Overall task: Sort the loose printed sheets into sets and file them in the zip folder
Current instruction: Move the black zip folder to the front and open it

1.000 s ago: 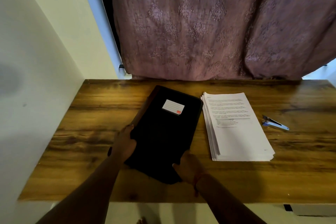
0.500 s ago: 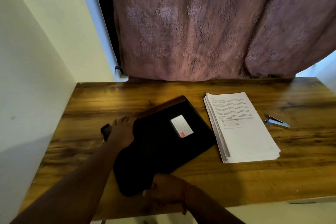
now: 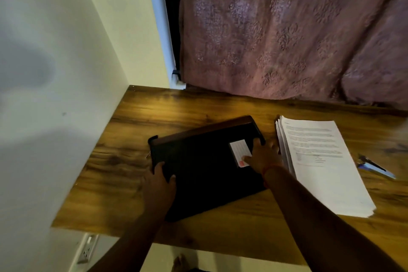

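Since half a second ago the zip folder (image 3: 205,170) has swung round so its long edge runs left to right on the wooden table (image 3: 123,161), and the right hand (image 3: 262,157) has gone from the near edge up to the far right corner. Trouble from here would be that corner nudging the stack of printed sheets (image 3: 326,161) lying just beside it on the right, fanning the pile or pushing it toward the stapler (image 3: 373,166). The left hand (image 3: 160,183) grasps the folder's left edge, fingers curled over it. The right hand lies on the white label (image 3: 239,150) and appears to grip the corner, though blur leaves that uncertain. The folder lies flat and looks closed, with no sheets filed.
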`<state>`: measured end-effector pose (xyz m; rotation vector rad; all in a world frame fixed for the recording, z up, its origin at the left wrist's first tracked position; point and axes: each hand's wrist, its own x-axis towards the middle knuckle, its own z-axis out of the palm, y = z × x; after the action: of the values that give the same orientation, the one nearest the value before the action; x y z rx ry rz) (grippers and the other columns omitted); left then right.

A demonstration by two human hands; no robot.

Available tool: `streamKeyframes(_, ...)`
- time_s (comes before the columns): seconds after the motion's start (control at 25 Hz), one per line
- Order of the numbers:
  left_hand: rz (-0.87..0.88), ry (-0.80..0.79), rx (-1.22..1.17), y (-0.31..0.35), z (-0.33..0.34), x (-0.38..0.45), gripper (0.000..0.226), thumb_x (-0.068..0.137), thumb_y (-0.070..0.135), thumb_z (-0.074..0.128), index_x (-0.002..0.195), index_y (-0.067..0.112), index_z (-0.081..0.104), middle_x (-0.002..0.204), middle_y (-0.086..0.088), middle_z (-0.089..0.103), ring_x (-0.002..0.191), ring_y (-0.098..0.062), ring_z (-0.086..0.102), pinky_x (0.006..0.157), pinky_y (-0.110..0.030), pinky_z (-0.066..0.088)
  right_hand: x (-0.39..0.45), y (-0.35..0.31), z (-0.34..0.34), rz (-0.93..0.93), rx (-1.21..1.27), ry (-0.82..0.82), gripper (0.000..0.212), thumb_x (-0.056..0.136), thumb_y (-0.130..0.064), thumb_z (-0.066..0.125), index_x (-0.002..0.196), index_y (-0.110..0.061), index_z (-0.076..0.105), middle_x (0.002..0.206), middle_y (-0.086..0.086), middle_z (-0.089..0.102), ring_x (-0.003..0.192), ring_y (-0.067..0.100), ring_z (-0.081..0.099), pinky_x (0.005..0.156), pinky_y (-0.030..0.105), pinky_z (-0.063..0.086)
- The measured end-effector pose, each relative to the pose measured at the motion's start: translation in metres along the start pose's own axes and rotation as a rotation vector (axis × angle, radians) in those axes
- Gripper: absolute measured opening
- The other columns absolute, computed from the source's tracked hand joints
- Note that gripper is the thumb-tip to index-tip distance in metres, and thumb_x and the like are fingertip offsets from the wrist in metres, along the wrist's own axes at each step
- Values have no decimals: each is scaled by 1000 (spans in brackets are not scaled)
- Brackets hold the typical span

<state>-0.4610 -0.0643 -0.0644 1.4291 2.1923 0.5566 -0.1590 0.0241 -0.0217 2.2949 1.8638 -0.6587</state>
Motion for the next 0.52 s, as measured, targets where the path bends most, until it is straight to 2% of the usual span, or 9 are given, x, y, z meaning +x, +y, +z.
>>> streamKeyframes(0.2, -54, 7, 76, 11, -2, 8, 57, 90, 20, 62, 143, 21, 41, 145, -19, 36, 131, -42, 35, 106, -55, 35, -13, 6, 3, -3, -6, -6, 91, 78, -60, 68, 148, -23, 21, 148, 27, 23, 136, 48, 26, 103, 59, 39)
streamKeyframes(0.32, -52, -19, 137, 14, -8, 26, 58, 90, 12, 61, 144, 20, 42, 142, -22, 40, 130, -42, 39, 105, -53, 37, -32, 10, 10, -3, 18, -48, 91, 77, -60, 69, 146, -24, 21, 144, 28, 26, 132, 48, 29, 99, 55, 43)
streamKeyframes(0.52, 44, -120, 289, 20, -17, 66, 63, 82, 14, 62, 142, 20, 44, 141, -17, 43, 122, -41, 49, 103, -51, 42, -69, 18, 39, -38, 123, -192, 84, 75, -52, 74, 138, -24, 25, 135, 21, 41, 120, 37, 50, 95, 45, 52)
